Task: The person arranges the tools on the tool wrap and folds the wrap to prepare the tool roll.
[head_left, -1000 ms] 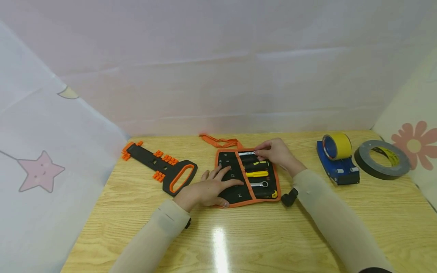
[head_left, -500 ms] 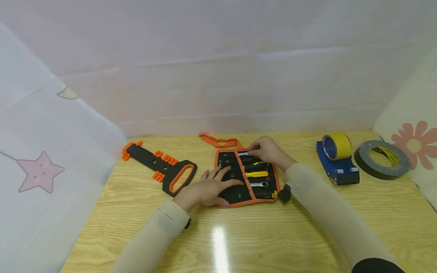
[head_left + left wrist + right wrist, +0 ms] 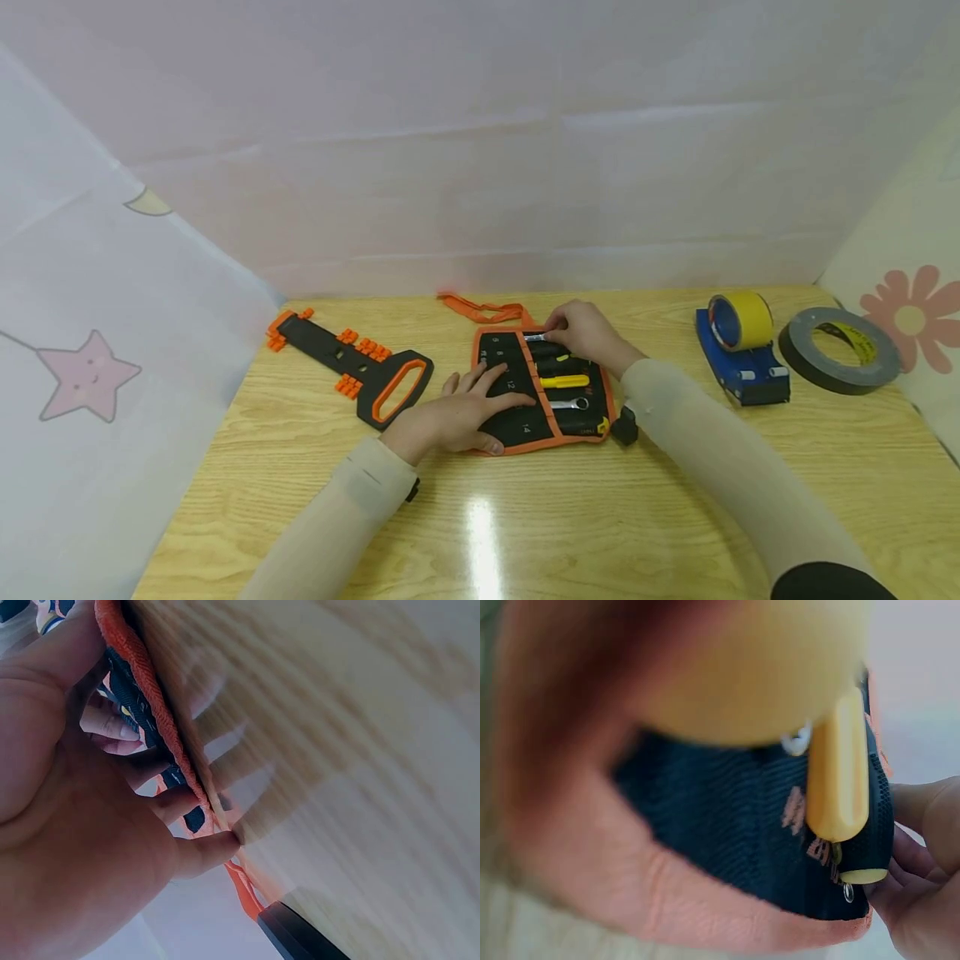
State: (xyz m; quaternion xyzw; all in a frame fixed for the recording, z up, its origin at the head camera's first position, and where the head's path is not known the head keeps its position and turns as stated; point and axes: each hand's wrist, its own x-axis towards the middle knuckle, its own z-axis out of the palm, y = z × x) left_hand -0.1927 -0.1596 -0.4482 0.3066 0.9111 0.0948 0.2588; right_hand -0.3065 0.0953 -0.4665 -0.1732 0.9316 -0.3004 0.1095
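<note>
A black tool roll with orange trim (image 3: pixel 517 417) lies unrolled on the wooden table (image 3: pixel 570 517). Its pockets hold wrenches and a yellow-handled tool (image 3: pixel 564 382). My left hand (image 3: pixel 465 408) lies flat on the roll's left half, fingers spread, and its fingers press the orange edge (image 3: pixel 161 724) in the left wrist view. My right hand (image 3: pixel 583 329) pinches the silver wrench (image 3: pixel 536 337) in the top pocket. In the right wrist view the yellow handle (image 3: pixel 838 769) and black fabric (image 3: pixel 735 825) show, blurred.
A black and orange tool holder (image 3: pixel 360 371) lies to the left of the roll. A yellow tape roll on a blue dispenser (image 3: pixel 741 346) and a dark tape roll (image 3: pixel 838 350) sit at the right. A small black piece (image 3: pixel 624 427) lies beside the roll. Fabric walls surround the table.
My right hand has slid left along the top pocket with the silver wrench, so less of the wrench shows. The small black piece has shifted a little left. My left hand has stayed put.
</note>
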